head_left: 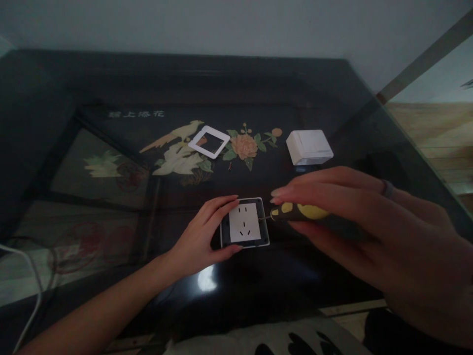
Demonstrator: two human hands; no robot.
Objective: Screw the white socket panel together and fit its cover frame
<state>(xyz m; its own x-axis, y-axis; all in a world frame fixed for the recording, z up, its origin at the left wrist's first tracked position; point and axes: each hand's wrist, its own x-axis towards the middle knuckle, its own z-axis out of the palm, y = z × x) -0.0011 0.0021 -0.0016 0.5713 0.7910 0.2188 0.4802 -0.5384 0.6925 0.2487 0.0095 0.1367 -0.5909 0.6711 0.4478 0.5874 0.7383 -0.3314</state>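
Okay, got a wall socket in one hand and a screwdriver in the other

So, gripping the socket with the left hand, fingers over the far edge and thumb on the near one. Holding the screwdriver in the right hand, pinched by its black and yellow handle between fingers and thumb, ring on one finger. Pointing it sideways, tip at the dark border just right of the socket's white face. Can't tell about actual contact at that tip, too small.

Can see the socket face up, slots showing, between both hands at the near side of the dark, glossy bench. Further back, spotting a white cover frame lying askew, next to a pinkish flower design, with a small screw on the bench just nearer than that. Off to the right, beyond the right hand, got a white block, well apart from the frame. Also noticing some pale lettering toward the left, plus patterned fabric along the bottom.
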